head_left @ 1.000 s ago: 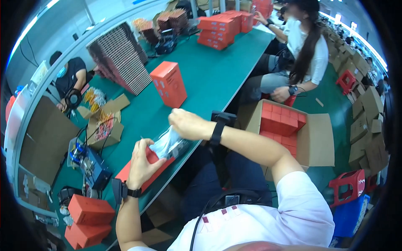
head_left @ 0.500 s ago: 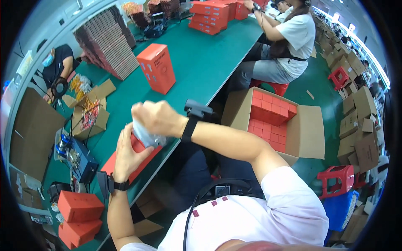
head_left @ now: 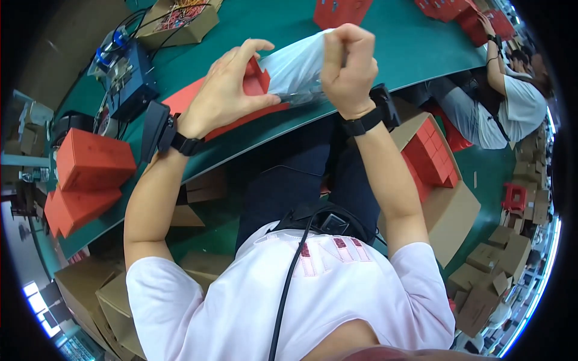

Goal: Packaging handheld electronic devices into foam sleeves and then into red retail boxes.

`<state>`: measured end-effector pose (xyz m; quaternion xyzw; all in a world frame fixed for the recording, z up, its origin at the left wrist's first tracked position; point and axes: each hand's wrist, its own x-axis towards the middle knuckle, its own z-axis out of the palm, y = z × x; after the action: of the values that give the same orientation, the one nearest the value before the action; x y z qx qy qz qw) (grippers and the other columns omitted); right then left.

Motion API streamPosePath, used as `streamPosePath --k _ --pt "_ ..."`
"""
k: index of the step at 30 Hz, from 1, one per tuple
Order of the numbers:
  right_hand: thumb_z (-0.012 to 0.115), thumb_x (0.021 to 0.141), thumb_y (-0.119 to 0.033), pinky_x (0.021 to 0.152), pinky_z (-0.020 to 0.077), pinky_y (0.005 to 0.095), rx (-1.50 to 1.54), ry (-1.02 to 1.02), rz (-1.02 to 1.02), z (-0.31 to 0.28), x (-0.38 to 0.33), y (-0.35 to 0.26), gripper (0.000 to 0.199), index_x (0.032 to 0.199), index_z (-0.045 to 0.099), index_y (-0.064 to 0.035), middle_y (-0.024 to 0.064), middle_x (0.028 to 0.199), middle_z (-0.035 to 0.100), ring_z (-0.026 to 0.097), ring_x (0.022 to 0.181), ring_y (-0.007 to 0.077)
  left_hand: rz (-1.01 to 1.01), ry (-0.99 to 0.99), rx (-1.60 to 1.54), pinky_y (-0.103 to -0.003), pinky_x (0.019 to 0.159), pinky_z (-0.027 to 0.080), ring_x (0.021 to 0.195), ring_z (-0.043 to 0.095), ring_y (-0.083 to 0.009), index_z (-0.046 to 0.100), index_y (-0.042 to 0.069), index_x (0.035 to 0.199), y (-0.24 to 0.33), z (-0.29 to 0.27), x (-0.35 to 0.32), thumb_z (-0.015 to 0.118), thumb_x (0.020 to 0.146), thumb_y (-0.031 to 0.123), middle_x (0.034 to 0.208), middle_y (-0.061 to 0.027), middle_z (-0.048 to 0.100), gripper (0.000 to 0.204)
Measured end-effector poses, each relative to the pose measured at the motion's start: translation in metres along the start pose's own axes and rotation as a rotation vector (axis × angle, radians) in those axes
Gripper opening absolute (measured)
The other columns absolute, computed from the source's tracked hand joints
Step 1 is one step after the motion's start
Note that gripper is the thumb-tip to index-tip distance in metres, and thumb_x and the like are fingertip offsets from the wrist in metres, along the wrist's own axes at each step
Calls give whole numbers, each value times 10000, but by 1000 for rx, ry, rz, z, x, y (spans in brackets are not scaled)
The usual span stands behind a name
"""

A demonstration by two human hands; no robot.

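My left hand (head_left: 226,90) and my right hand (head_left: 349,63) both grip a pale plastic bag (head_left: 298,66) with a dark object inside, held just above the front edge of the green table (head_left: 391,42). Under the bag lies a flat red box (head_left: 241,108), its flap standing up behind my left fingers. My left palm covers part of that box. My right fist is closed on the bag's right end. Both wrists wear black bands.
A blue-and-black machine (head_left: 126,75) and an open cardboard box of small parts (head_left: 177,21) stand at the left. Red boxes (head_left: 90,159) are stacked low left. A carton of red boxes (head_left: 430,156) sits by my right leg. Another person (head_left: 512,102) works at the right.
The view has dropped toward my lap and closed in on the hands. Both hands stay on the bag, which now sits stretched between them over the flat red box.
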<state>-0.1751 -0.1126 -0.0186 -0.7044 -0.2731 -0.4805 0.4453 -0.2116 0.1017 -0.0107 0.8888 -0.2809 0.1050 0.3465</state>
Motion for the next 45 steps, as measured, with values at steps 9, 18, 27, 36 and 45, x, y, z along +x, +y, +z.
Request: streamPosePath --k 9,18,27,36,45 --pt "623 970 -155 628 499 275 -66 86 340 -8 32 41 160 995 614 3 86 806 665 643 695 161 -40 -17 21 -466 1016 409 1062 568 -336 409 188 1451 1 4 -3 847 725 324 1068 -136 595 858" --pt "573 1027 -130 705 464 201 83 336 223 -56 53 0 135 1042 534 -1 30 900 639 578 796 53 86 248 -167 -483 1203 254 1448 354 -341 235 93 1574 17 -20 -2 861 748 380 1557 -224 355 1075" --pt "430 1049 -137 965 489 364 -215 278 -395 -118 50 -76 220 999 516 59 233 1051 684 646 1032 297 -395 205 -1429 -360 689 605 932 695 -228 466 -1 1357 95 -7 -53 584 975 331 1188 -159 647 520" --pt "756 823 -71 749 450 290 116 -533 533 -165 9 -118 146 907 662 3 76 925 653 568 822 176 -375 373 -1264 -341 741 566 997 646 -212 447 18 1337 114 24 -110 641 943 311 1203 -137 587 527" --pt "530 879 85 666 488 279 379 -714 643 -188 8 -143 148 966 649 78 115 850 674 648 748 174 -494 306 -1433 -321 595 546 909 664 -225 421 32 1367 105 36 -134 551 987 481 1181 -151 602 602"
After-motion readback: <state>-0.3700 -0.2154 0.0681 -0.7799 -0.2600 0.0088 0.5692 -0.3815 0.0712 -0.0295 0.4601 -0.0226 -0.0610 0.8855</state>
